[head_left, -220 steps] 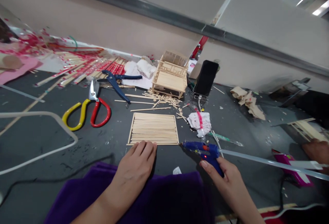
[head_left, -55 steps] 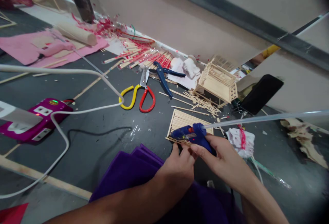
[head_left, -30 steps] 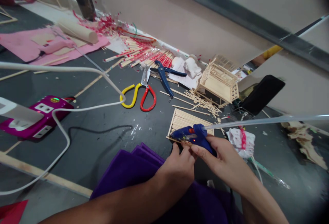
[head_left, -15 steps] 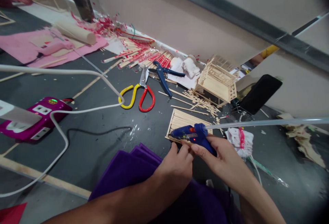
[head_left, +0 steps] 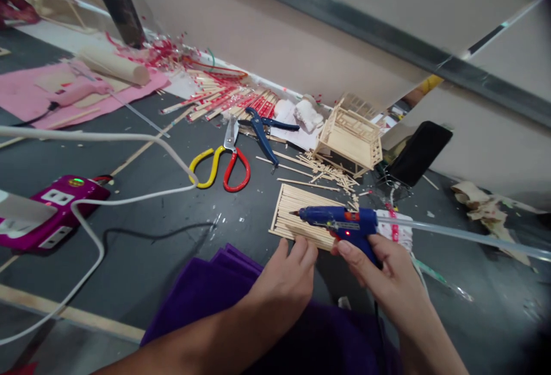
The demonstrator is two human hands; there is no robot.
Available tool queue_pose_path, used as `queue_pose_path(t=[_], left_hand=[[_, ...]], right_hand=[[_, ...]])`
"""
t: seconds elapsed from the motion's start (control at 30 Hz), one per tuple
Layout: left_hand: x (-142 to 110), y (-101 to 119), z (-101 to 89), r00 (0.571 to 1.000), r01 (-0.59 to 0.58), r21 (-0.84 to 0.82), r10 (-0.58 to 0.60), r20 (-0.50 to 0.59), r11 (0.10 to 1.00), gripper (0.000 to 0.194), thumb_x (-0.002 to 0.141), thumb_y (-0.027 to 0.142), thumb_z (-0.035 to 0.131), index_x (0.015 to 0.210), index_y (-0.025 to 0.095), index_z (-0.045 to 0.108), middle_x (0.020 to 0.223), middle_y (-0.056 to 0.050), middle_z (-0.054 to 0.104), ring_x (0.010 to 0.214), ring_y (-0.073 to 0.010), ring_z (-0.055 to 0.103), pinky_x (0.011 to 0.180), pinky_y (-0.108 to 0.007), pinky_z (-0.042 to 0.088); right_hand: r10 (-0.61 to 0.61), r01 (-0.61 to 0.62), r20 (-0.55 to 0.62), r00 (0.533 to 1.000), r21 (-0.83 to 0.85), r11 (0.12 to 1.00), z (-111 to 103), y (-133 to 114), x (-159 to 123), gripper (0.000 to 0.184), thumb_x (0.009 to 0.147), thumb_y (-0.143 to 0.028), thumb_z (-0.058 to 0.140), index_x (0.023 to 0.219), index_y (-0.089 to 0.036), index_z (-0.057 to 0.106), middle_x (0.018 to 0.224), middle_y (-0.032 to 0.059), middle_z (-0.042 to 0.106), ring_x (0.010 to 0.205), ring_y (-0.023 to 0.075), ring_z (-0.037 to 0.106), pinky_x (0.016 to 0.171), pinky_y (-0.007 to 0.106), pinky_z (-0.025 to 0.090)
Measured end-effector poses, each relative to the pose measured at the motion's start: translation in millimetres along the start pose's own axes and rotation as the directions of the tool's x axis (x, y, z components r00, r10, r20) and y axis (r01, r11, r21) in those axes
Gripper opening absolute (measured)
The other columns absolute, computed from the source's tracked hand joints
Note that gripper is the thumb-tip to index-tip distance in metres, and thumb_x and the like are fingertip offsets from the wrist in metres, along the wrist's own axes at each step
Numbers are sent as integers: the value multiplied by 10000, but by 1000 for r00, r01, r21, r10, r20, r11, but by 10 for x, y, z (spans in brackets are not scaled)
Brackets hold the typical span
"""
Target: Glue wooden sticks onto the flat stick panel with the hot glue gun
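My right hand is closed round the grip of a blue glue gun, whose nozzle points left over a flat panel of wooden sticks on the dark floor. A long clear glue stick juts from the gun's back to the right. My left hand rests at the panel's near edge, fingertips stretched out and pressing on it. A purple cloth lies under my forearms.
Yellow-and-red scissors and blue cutters lie beyond the panel. A small stick-built house and a black phone stand further back. A magenta power strip with white cable sits at left. Loose sticks, crumpled paper and pink cloth lie about.
My right hand has lifted the glue gun and moved it right, so its nozzle now hangs over the panel's middle. The camera view has shifted slightly. My left hand stays at the panel's edge.
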State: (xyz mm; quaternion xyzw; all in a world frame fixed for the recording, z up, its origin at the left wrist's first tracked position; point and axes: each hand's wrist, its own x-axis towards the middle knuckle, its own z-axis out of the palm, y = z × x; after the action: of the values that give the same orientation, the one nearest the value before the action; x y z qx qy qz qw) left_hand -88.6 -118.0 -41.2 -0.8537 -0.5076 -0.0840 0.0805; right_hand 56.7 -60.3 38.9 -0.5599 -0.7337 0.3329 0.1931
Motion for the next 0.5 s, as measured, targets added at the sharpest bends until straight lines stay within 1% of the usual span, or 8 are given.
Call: queue_pose_path(t=[0.17,0.27,0.4,0.5], left_hand=[[3,3,18,1000,-3,3,3,18,1000,383,912,172,393,1223,37,571,1240,-165,546,1139,-278,492,904,-417,440],[-1,-2,18,999,-9,-6,9,31,1000,386,913,172,395,1232,32,560,1226,-170,559,1132,-270,498,896,-412,439],[4,-10,25,999,-24,-17,25,36,1000,381,916,172,389,1230,41,561,1219,-167,566,1127,-266,499,888,-402,435],[14,-19,28,998,-29,-13,30,46,999,380,911,171,398,1227,43,565,1222,-169,562,1116,-265,495,876,-397,437]], right_hand=[[42,-41,-13,999,70,997,12,63,-71,394,825,-515,560,807,-144,692,431,-20,479,414,131,435,396,234,326],[57,-56,-4,998,109,992,36,95,-104,410,831,-522,556,863,-143,707,422,-19,484,415,138,453,398,233,336],[78,-79,16,997,136,988,65,147,-126,428,830,-528,557,909,-136,712,446,-9,521,436,151,493,414,239,368],[91,-89,-12,996,146,985,57,180,-137,404,833,-510,564,917,-141,705,459,-11,528,428,142,481,406,236,355]])
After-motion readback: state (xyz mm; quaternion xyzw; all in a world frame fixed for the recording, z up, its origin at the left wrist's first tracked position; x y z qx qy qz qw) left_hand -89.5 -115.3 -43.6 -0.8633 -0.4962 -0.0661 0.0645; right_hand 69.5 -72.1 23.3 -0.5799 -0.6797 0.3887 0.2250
